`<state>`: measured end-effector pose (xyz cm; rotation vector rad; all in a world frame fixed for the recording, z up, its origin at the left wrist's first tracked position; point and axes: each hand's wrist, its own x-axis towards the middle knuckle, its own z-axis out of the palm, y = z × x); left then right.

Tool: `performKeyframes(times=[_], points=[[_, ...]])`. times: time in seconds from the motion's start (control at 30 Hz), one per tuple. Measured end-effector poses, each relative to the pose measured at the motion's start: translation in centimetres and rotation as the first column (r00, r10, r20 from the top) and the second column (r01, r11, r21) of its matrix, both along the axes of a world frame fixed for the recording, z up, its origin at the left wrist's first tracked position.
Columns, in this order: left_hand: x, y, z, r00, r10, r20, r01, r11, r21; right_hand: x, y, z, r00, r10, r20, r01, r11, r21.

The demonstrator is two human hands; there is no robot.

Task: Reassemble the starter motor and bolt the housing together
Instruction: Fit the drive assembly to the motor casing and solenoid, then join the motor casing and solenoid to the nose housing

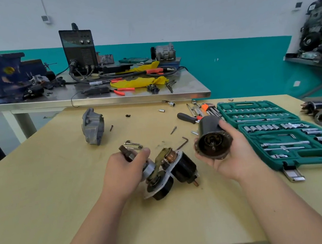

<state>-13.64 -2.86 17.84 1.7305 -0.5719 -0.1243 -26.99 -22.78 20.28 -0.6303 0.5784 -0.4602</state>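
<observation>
1. left hand (125, 169): fingers curled round the shaft end of the solenoid assembly (178, 168), which lies just right of that grip.
2. right hand (233, 154): wrapped round the black motor housing (211, 134).
3. grey nose housing (93, 129): well beyond the left grip.
4. socket set (276, 129): just right of the right grip.

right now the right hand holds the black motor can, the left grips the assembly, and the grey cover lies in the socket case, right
No: the head view shows the grey cover on the table, far left of the socket case. The right hand does hold the motor can, and the left hand grips the assembly.
</observation>
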Motion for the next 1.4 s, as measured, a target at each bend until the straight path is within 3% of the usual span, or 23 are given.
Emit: performKeyframes(times=[0.17,0.3,0.33,0.4,0.47,0.53,0.6,0.7,0.77,0.83,0.9,1.07,1.17,1.23,1.3,1.4], points=[[-0.8,0.8,-0.3,0.994,0.103,0.035,-0.106,0.989,0.103,0.0,0.9,-1.7,0.993,0.005,0.117,-0.032,0.974,0.223],[-1.0,2.2,-0.3,0.973,0.229,-0.015,-0.224,0.962,0.159,-0.4,0.7,-2.1,0.985,0.034,0.168,-0.074,0.968,0.238],[-1.0,2.5,-0.1,0.964,0.265,0.023,-0.265,0.951,0.159,-0.5,0.7,-2.1,0.986,0.037,0.164,-0.075,0.969,0.235],[-1.4,2.8,1.1,0.921,0.307,0.24,-0.347,0.926,0.151,-0.4,0.7,-2.2,0.986,0.044,0.16,-0.08,0.971,0.224],[-1.8,1.9,3.1,0.839,0.163,0.52,-0.288,0.942,0.17,-0.4,0.7,-2.2,0.987,0.055,0.15,-0.086,0.974,0.209],[-2.0,-0.4,5.2,0.789,-0.168,0.59,-0.096,0.916,0.388,-0.4,0.7,-2.2,0.99,0.08,0.113,-0.1,0.978,0.181],[-1.6,-3.6,6.8,0.765,-0.475,0.436,0.013,0.687,0.726,-0.5,0.7,-2.2,0.993,0.099,0.067,-0.107,0.985,0.138],[-0.6,-7.6,7.1,0.773,-0.628,0.091,0.071,0.228,0.971,-0.7,0.7,-2.3,0.995,0.1,0.028,-0.101,0.993,0.067],[0.2,-8.9,6.5,0.768,-0.64,-0.018,0.101,0.093,0.991,-0.8,0.5,-2.3,0.995,0.092,0.047,-0.093,0.995,0.029],[1.0,-9.5,6.1,0.773,-0.634,-0.029,0.087,0.061,0.994,-1.0,0.4,-2.3,0.988,0.107,0.109,-0.105,0.994,-0.023],[1.7,-9.4,5.8,0.785,-0.619,0.018,0.066,0.113,0.991,-1.1,0.2,-2.6,0.97,0.151,0.188,-0.137,0.987,-0.09],[2.4,-7.0,5.1,0.872,-0.416,0.257,0.011,0.543,0.84,-1.1,0.4,-2.6,0.932,0.233,0.277,-0.161,0.952,-0.259],[1.9,-5.6,6.7,0.913,-0.216,0.347,-0.054,0.778,0.626,-0.9,0.8,-2.6,0.914,0.27,0.303,-0.145,0.914,-0.378],[1.2,-4.9,7.4,0.945,-0.068,0.321,-0.072,0.912,0.405,-0.9,1.1,-2.6,0.903,0.293,0.313,-0.146,0.896,-0.419],[-0.2,-4.0,7.4,0.974,0.053,0.221,-0.092,0.981,0.172,-0.9,1.4,-2.4,0.903,0.312,0.297,-0.147,0.871,-0.469],[-2.2,-2.8,6.5,0.976,0.17,0.135,-0.165,0.985,-0.048,-0.9,1.8,-2.3,0.929,0.292,0.229,-0.125,0.828,-0.546]])
